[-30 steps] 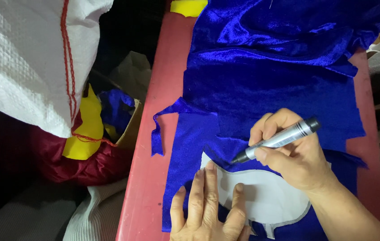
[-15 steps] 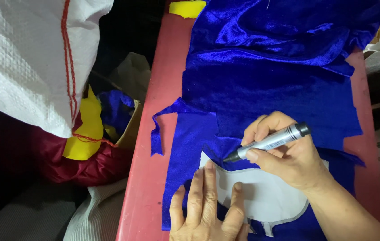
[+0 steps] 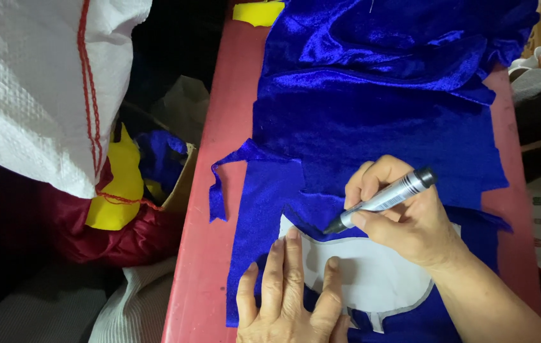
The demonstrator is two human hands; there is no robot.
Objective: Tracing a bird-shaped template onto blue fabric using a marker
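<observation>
Both hands busy: my right hand grips a marker, tip at the white pattern edge; my left hand lies flat, released, pressing pattern onto blue fabric on the red bench.

Blue cloth spread wide, a velvety pile with a glossy sheen along its folds, over a smooth, matt red tabletop. On it a white pattern piece, flat and matt like paper or card, and a marker with a shiny silvery barrel and dull black cap. Off to the side, a coarse woven white plastic sack with red stitching.
</observation>
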